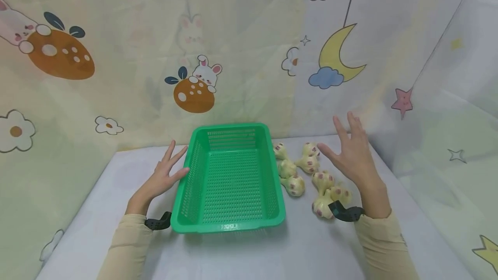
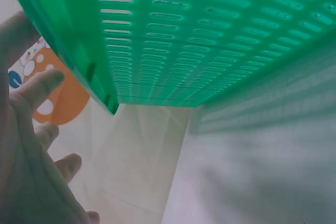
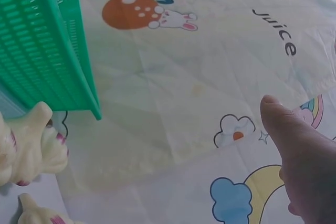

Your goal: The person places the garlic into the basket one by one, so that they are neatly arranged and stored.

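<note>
A green plastic basket (image 1: 229, 227) with slotted walls stands on the white table, nothing inside it. My left hand (image 1: 163, 176) is at its left rim, fingers spread; whether the thumb touches the rim I cannot tell. The left wrist view shows this hand (image 2: 31, 145) beside the basket's outer wall (image 2: 173, 35). Right of the basket lie several whitish garlic bulbs (image 1: 295, 186) with purple marks, some close against its side. Over the right-hand bulbs (image 1: 322, 207) my right hand (image 1: 354, 154) is raised, fingers apart, holding nothing.
The white table (image 1: 233, 258) reaches back to a cloth backdrop (image 1: 249, 55) printed with rabbits, oranges and a moon. Similar cloth hangs along both sides. A black wrist strap (image 1: 346, 211) sits on my right wrist, another (image 1: 158, 221) on the left.
</note>
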`<state>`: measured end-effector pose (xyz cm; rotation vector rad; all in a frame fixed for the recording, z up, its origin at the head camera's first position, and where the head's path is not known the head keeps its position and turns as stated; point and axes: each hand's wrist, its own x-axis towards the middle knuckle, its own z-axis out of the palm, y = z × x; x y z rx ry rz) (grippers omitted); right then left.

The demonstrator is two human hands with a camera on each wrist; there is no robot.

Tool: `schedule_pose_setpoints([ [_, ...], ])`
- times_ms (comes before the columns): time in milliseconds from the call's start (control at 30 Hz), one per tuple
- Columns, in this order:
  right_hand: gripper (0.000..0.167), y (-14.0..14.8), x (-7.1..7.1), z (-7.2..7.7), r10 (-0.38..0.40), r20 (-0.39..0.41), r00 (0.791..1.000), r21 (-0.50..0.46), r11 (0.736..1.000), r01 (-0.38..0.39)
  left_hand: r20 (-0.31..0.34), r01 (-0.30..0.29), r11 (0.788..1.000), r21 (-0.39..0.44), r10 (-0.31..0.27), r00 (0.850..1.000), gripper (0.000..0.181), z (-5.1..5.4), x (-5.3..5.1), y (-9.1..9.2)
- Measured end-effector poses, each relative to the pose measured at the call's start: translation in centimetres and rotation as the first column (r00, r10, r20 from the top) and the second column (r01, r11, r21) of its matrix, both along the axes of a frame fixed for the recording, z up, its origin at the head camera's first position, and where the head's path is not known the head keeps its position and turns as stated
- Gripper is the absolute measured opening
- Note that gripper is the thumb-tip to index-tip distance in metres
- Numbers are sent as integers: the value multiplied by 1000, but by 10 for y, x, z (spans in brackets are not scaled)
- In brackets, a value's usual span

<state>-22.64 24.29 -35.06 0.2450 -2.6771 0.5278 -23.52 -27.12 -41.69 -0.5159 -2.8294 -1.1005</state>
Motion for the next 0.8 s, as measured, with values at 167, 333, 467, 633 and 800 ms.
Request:
schedule_pose_setpoints([
  [167,88,-4,-7,3,22,-1,1000,-1,1000,-22,6,2,1000,11,-2,1000,69,-5,2,0],
  [333,88,-3,-7,6,8,-5,1000,-11,1000,-8,24,15,1000,10,-15,1000,70,-9,0,3],
  [467,88,-2,-6,3,8,9,1000,-11,1000,-8,26,31,999,11,-31,999,69,-14,-2,3],
  [633,88,4,-8,1,13,32,999,-19,1000,-13,35,58,998,11,-58,998,69,-18,-6,3],
  [800,88,9,-10,-3,7,69,998,-25,1000,-5,66,56,998,8,-57,996,70,-19,-8,2],
])
